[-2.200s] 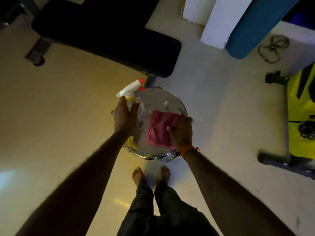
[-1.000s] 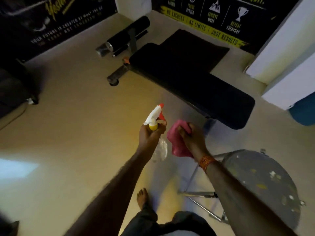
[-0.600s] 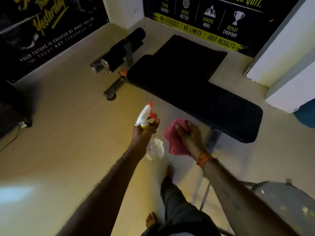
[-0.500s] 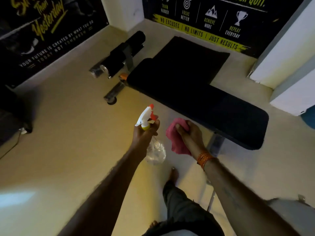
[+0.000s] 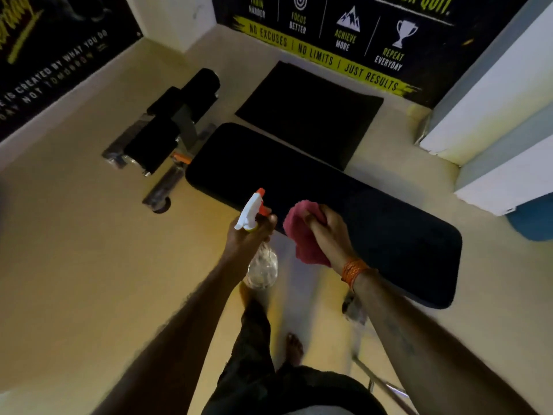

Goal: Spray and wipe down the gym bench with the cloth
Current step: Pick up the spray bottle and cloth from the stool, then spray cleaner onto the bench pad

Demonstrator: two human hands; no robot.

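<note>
Left hand (image 5: 245, 235): wrapped around neck of clear spray bottle (image 5: 261, 266), nozzle toward bench. Right hand (image 5: 327, 232): clenched on bunched pink cloth (image 5: 300, 235), above near edge of black gym bench (image 5: 344, 205) pad.

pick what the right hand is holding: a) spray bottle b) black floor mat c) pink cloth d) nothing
c: the right hand grips the bunched pink cloth at the near edge of the gym bench, while the left hand holds the spray bottle.
</note>
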